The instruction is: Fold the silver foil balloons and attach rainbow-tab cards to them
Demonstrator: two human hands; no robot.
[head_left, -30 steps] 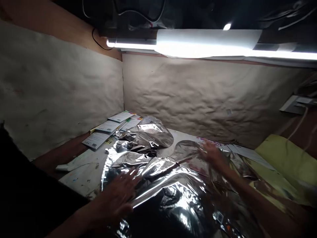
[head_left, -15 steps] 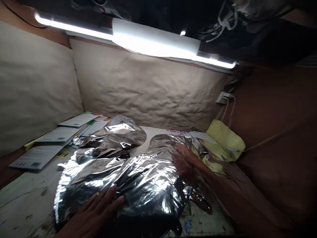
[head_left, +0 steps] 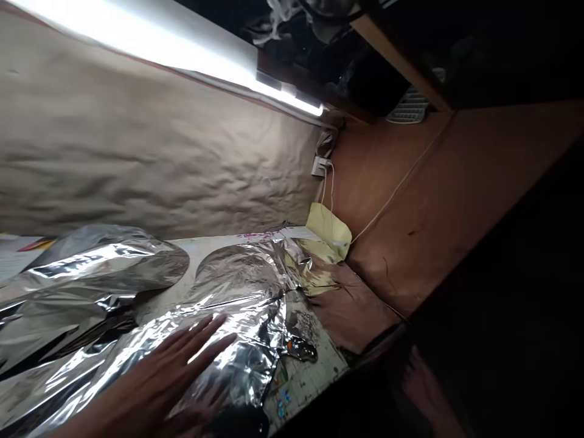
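The person's left hand (head_left: 157, 371) lies low in the left half of the frame, palm down over a silvery foil sheet (head_left: 260, 331). Its grip is spread and nearly straight-fingered, clasping nothing; whether the whole palm bears on the foil cannot be told. The foil runs from the lower left to the middle of the frame, creased and shiny, on a paint-marked desk (head_left: 326, 362). Its right end lies near a brown sheet (head_left: 351, 313) and yellow paper (head_left: 331, 228); another shiny film piece (head_left: 141, 261) rises in a rounded lobe at centre left.

The right hand (head_left: 422, 383) is at the lower right, in shadow beyond the desk's edge and well apart from the foil. Its grip is too dim to read, so I cannot tell if it holds anything.

The step in hand seems to be steadying or flattening the foil. A next move on it would call for light, flat pressure, since the thin film looks easy to crease.
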